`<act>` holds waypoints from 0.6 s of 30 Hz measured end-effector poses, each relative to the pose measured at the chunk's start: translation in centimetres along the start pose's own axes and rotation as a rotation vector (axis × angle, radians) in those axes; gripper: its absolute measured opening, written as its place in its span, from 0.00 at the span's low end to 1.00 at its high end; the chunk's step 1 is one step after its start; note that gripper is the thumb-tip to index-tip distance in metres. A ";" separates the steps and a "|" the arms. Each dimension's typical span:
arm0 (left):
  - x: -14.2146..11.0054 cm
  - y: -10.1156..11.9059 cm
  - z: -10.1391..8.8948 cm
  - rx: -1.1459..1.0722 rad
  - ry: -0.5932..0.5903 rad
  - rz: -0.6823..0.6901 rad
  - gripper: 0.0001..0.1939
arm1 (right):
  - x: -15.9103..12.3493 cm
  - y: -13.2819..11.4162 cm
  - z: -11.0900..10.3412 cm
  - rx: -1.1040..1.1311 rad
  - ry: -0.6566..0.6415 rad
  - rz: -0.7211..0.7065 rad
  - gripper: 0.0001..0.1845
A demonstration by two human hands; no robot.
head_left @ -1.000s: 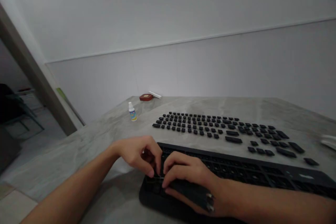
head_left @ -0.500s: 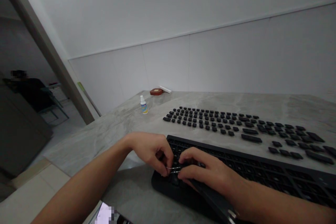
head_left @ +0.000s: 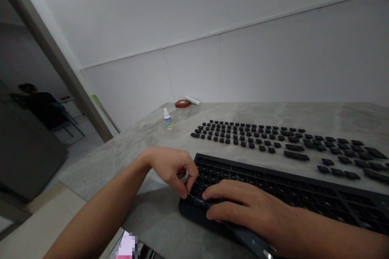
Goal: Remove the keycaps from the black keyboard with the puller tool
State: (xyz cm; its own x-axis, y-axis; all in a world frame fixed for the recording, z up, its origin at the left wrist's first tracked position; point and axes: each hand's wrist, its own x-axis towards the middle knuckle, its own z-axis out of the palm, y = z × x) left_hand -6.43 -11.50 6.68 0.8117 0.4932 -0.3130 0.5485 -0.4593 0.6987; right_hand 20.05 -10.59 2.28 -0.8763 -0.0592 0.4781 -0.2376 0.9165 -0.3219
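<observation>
My left hand [head_left: 172, 170] is bent at the wrist over the keyboard's left end, thumb and forefinger pinched at one end of a thin metal wire [head_left: 195, 199]. Closed around a long dark-handled tool [head_left: 251, 239] is my right hand [head_left: 243, 204], palm down over the keyboard. The wire runs towards this tool; their join is hidden by my fingers. Below both hands lies a black keyboard [head_left: 273, 178] with its keycaps off and open key sockets showing. Loose black keycaps [head_left: 243, 131] are laid out in rows behind it.
The grey marble-patterned table [head_left: 146, 137] meets a white wall. A small white bottle [head_left: 168, 120] and a red-brown case [head_left: 182, 104] stand towards the back left. A partly blurred phone-like screen [head_left: 127, 245] is at the near edge. A seated person [head_left: 44, 109] is far left.
My right hand has lowered and flattened over the keyboard. The wire, earlier showing as two bright strands, now slants down to the right. The view has shifted slightly.
</observation>
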 end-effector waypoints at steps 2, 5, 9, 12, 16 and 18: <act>-0.1 0.1 -0.1 -0.013 -0.017 0.003 0.06 | -0.1 0.1 0.1 -0.015 0.012 -0.021 0.15; 0.0 -0.1 -0.2 -0.022 -0.041 -0.014 0.06 | -0.1 0.0 0.2 -0.032 0.023 -0.033 0.15; 0.2 -0.6 0.0 -0.032 -0.068 0.009 0.08 | 0.0 0.0 0.1 -0.071 0.041 -0.054 0.17; 0.3 -0.7 0.0 -0.023 -0.068 0.036 0.08 | 0.0 0.0 0.2 -0.101 0.064 -0.064 0.17; 0.3 -0.6 0.1 -0.034 -0.079 0.061 0.11 | 0.0 0.1 0.5 -0.134 0.067 -0.065 0.17; 0.3 -0.5 0.1 -0.048 -0.090 0.067 0.13 | -0.1 0.0 0.6 -0.125 0.032 -0.082 0.15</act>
State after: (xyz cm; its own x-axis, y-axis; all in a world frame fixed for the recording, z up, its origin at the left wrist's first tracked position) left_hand -6.42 -11.20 6.22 0.8620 0.3932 -0.3199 0.4842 -0.4522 0.7490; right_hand 19.86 -10.77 1.77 -0.8418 -0.1253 0.5250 -0.2521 0.9514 -0.1771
